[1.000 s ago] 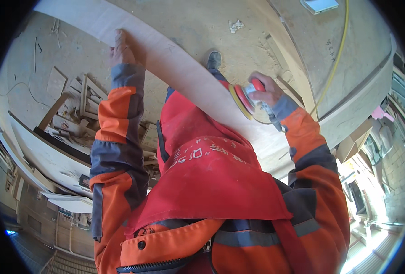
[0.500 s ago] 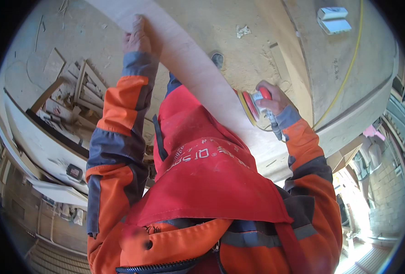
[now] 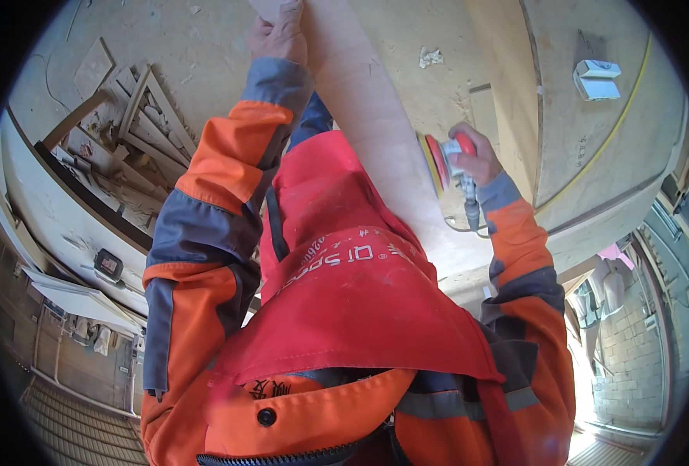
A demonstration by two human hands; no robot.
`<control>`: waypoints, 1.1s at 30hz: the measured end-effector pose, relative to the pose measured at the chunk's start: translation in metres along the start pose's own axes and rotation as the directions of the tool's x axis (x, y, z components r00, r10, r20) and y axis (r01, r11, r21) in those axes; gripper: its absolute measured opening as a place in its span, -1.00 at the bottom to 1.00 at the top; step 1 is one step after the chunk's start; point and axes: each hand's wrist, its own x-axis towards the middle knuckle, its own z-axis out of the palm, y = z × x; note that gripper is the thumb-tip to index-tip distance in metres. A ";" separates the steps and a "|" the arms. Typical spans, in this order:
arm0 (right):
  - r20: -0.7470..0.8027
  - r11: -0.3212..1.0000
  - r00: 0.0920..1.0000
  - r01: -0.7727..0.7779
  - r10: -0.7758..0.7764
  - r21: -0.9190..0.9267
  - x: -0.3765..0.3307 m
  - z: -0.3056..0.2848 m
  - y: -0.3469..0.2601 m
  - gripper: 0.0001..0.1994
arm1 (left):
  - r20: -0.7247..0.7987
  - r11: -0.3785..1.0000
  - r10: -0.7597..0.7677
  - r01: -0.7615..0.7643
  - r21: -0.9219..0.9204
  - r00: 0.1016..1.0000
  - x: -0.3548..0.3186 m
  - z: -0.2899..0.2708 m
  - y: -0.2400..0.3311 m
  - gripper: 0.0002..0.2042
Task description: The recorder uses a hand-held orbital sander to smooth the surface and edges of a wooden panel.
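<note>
A long, pale, curved wooden board (image 3: 371, 101) runs from the far edge of the view down past my red apron (image 3: 336, 233). My left hand (image 3: 280, 33) grips its left edge near the far end, thumb on top and the other fingers partly hidden. My right hand (image 3: 480, 158) is closed round the red top of a power sander (image 3: 448, 161). The sander is tilted on edge, its yellow-rimmed round pad at the board's right edge; whether the pad touches the wood I cannot tell. A dark hose or cord (image 3: 472, 211) runs back from the sander.
Wood offcuts and a small frame (image 3: 154, 116) lie on the floor at left, beside a large pale panel (image 3: 72, 210) carrying a small dark device (image 3: 108, 265). At right, a workbench (image 3: 570, 140) bears a white folded piece (image 3: 596, 79) and a yellow hose (image 3: 605, 147).
The board's far end and my left hand have swung to the right and farther away. The sander stays in my right hand near the board's right edge. The whole view has shifted slightly.
</note>
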 end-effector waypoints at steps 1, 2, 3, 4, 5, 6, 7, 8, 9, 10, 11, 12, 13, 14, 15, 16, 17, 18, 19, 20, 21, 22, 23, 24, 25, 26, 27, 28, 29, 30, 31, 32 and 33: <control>-0.002 0.999 1.000 -0.014 0.014 0.037 0.006 0.000 -0.013 -0.63 | 0.009 1.000 0.021 -0.021 0.002 1.000 0.002 -0.001 -0.001 -0.77; -0.003 0.999 1.000 -0.015 0.015 0.034 0.005 0.001 -0.013 -0.63 | 0.019 0.999 0.042 -0.042 0.004 0.999 0.004 -0.002 -0.002 -0.75; -0.009 0.999 1.000 0.004 -0.003 0.045 0.002 0.002 -0.012 -0.63 | 0.030 0.998 0.061 -0.061 0.005 0.998 0.005 -0.003 -0.004 -0.73; -0.016 0.998 1.000 0.022 -0.021 0.057 -0.002 0.003 -0.010 -0.63 | 0.031 0.998 0.059 -0.059 0.002 0.998 0.005 -0.005 -0.005 -0.73; -0.023 0.997 0.999 0.041 -0.039 0.068 -0.006 0.004 -0.007 -0.63 | 0.022 1.000 0.021 -0.021 -0.006 1.000 0.003 -0.007 -0.007 -0.72; -0.025 0.997 0.999 0.039 -0.038 0.064 -0.011 0.003 0.004 -0.63 | 0.013 1.000 -0.015 0.016 -0.015 1.000 -0.001 -0.003 -0.003 -0.71; -0.019 0.999 0.999 0.038 -0.037 0.012 -0.020 0.001 0.024 -0.64 | 0.004 0.998 -0.052 0.052 -0.024 0.999 -0.002 0.000 -0.001 -0.70; -0.009 0.998 0.999 0.038 -0.039 -0.041 -0.028 0.000 0.040 -0.64 | 0.000 0.998 -0.050 0.050 -0.028 0.999 0.000 -0.002 -0.003 -0.70; 0.003 0.994 0.999 0.042 -0.042 -0.100 -0.027 0.000 0.038 -0.65 | 0.022 0.999 0.010 -0.009 -0.038 1.000 0.006 -0.007 -0.009 -0.72; 0.009 0.993 0.999 0.047 -0.047 -0.110 -0.021 -0.002 0.036 -0.65 | 0.043 0.996 0.071 -0.069 -0.050 0.997 0.011 -0.013 -0.014 -0.74; 0.001 0.998 1.000 0.026 -0.026 -0.049 -0.012 0.002 0.019 -0.65 | 0.066 0.991 0.130 -0.126 -0.054 0.989 0.014 -0.016 -0.017 -0.76; -0.005 1.000 1.000 0.005 -0.005 0.012 -0.002 0.005 -0.001 -0.65 | 0.061 0.990 0.136 -0.133 -0.053 0.989 0.016 -0.019 -0.020 -0.76; -0.012 0.997 1.000 -0.017 0.018 0.072 0.006 0.007 -0.017 -0.66 | 0.035 0.994 0.107 -0.107 -0.010 0.994 0.017 -0.019 -0.022 -0.74; -0.010 0.998 1.000 -0.014 0.015 0.068 0.011 0.006 -0.030 -0.66 | 0.008 0.996 0.078 -0.078 0.032 0.997 0.018 -0.018 -0.023 -0.72; -0.020 0.999 1.000 -0.006 0.007 0.048 0.017 0.006 -0.043 -0.66 | -0.021 0.996 0.049 -0.048 0.071 0.999 0.018 -0.017 -0.023 -0.70; -0.026 1.000 1.000 0.004 -0.004 0.028 0.022 0.005 -0.053 -0.66 | -0.028 0.996 0.056 -0.054 0.069 0.998 0.017 -0.017 -0.022 -0.70; -0.031 1.000 0.999 0.014 -0.013 0.006 0.026 0.004 -0.059 -0.66 | -0.026 0.997 0.033 -0.031 0.067 0.999 0.015 -0.017 -0.022 -0.69; -0.020 1.000 1.000 0.021 -0.021 0.000 0.026 0.005 -0.049 -0.66 | -0.028 0.998 0.014 -0.012 0.067 1.000 0.015 -0.018 -0.019 -0.69; -0.040 0.997 0.997 0.071 -0.072 -0.019 0.018 0.004 -0.026 -0.66 | -0.027 0.998 -0.010 0.012 0.060 1.000 0.012 -0.016 -0.016 -0.68; -0.058 0.992 0.991 0.121 -0.123 -0.038 0.010 0.003 -0.005 -0.66 | -0.036 0.999 -0.006 0.008 0.052 0.999 0.008 -0.013 -0.014 -0.68; -0.048 0.991 0.990 0.128 -0.130 -0.049 0.003 0.002 0.006 -0.66 | -0.042 0.998 0.007 -0.004 0.065 0.999 0.005 -0.009 -0.010 -0.68; -0.018 0.999 0.999 0.048 -0.048 -0.019 -0.006 0.001 0.017 -0.65 | -0.048 0.997 0.020 -0.016 0.080 0.999 0.001 -0.004 -0.005 -0.67; 0.013 0.999 0.999 -0.039 0.039 0.013 -0.010 0.004 0.011 -0.64 | -0.051 0.995 0.027 -0.022 0.098 0.998 -0.002 -0.003 -0.004 -0.66; 0.021 0.999 0.999 -0.036 0.036 0.006 -0.003 0.004 0.004 -0.64 | -0.061 0.995 0.032 -0.026 0.096 0.998 -0.002 -0.002 -0.004 -0.66; 0.007 1.000 1.000 0.003 -0.003 -0.002 0.008 0.002 -0.004 -0.64 | -0.062 0.995 0.032 -0.026 0.094 0.998 -0.002 -0.002 -0.003 -0.66; -0.012 0.999 0.999 0.040 -0.040 -0.008 0.021 0.003 -0.024 -0.64 | -0.058 0.995 0.031 -0.025 0.093 0.998 -0.002 -0.001 -0.003 -0.65; -0.032 0.997 0.996 0.078 -0.079 -0.014 0.030 0.004 -0.038 -0.64 | -0.053 0.995 0.029 -0.024 0.092 0.998 -0.001 0.000 -0.003 -0.65; -0.033 0.997 0.996 0.079 -0.080 -0.015 0.036 0.003 -0.050 -0.64 | -0.053 0.996 0.030 -0.025 0.090 0.998 -0.001 0.000 -0.003 -0.65; -0.027 0.995 0.995 0.098 -0.098 -0.012 0.045 0.002 -0.061 -0.64 | -0.052 0.996 0.025 -0.021 0.092 0.998 0.000 -0.001 -0.005 -0.64; -0.023 0.993 0.993 0.116 -0.116 -0.008 0.051 0.001 -0.071 -0.64 | -0.051 0.995 0.020 -0.015 0.094 0.999 0.002 -0.001 -0.006 -0.64; -0.016 0.991 0.991 0.132 -0.132 -0.003 0.054 0.002 -0.075 -0.63 | -0.052 0.995 0.013 -0.008 0.097 0.999 0.002 -0.002 -0.006 -0.64; -0.010 0.991 0.991 0.134 -0.134 -0.005 0.050 0.003 -0.066 -0.63 | -0.058 0.995 0.016 -0.010 0.097 0.998 0.001 -0.003 -0.005 -0.64; -0.018 0.993 0.993 0.117 -0.118 -0.020 0.040 0.002 -0.046 -0.64 | -0.060 0.997 -0.005 0.010 0.078 0.998 0.000 -0.001 -0.003 -0.64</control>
